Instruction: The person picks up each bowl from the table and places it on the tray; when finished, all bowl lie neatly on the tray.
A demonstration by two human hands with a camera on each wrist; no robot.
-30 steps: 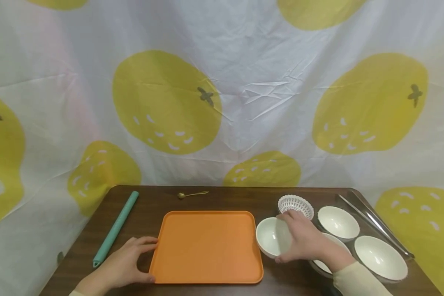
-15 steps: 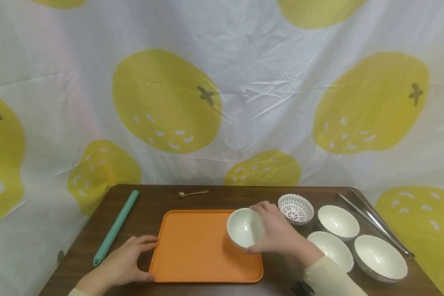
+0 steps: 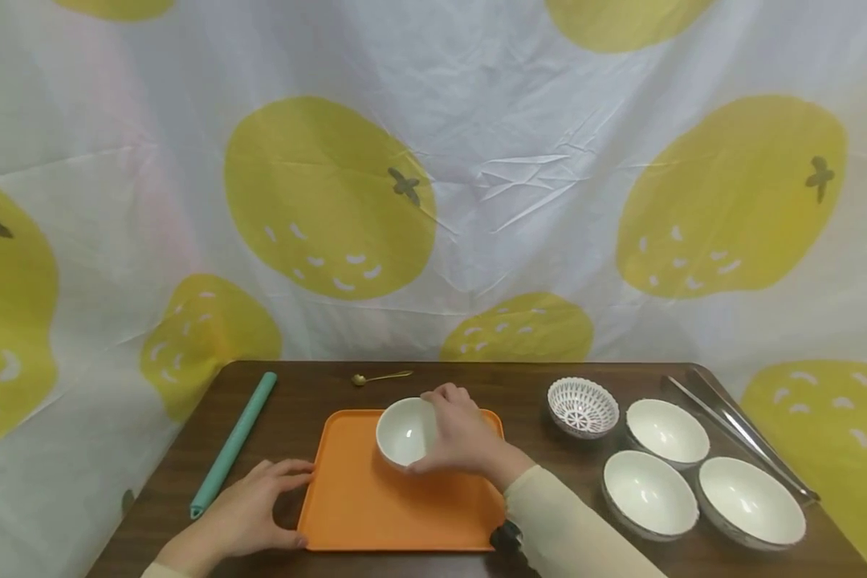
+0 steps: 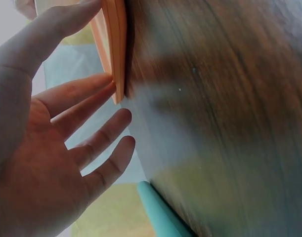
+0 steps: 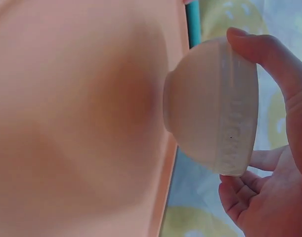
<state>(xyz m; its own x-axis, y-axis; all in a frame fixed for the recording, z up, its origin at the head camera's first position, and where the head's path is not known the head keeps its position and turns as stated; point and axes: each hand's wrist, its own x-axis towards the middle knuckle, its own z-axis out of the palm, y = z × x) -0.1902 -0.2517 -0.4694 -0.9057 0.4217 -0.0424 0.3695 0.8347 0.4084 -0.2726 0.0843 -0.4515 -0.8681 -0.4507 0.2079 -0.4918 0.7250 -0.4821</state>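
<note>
My right hand (image 3: 466, 433) grips a small white bowl (image 3: 402, 429) by its rim, thumb on one side and fingers on the other. In the right wrist view the bowl (image 5: 205, 103) hangs a little above the orange tray (image 5: 81, 163), its foot towards the tray and a shadow beneath. Fairly straight fingers and the thumb of my left hand (image 3: 256, 510) touch the left edge of the tray (image 3: 361, 518). The left wrist view shows the fingertips (image 4: 108, 81) against the tray's rim, with the other fingers spread apart from it.
Three white bowls (image 3: 650, 494) stand on the right of the dark wooden table (image 3: 542, 522). Behind them are a lattice-patterned bowl (image 3: 583, 408) and long metal tongs (image 3: 747, 437). A teal rolling pin (image 3: 233, 445) lies left; a small gold spoon (image 3: 379, 377) lies behind the tray.
My right hand has carried the small bowl leftward from beside the other bowls to above the middle of the tray. My left hand has stayed at the tray's left edge.
</note>
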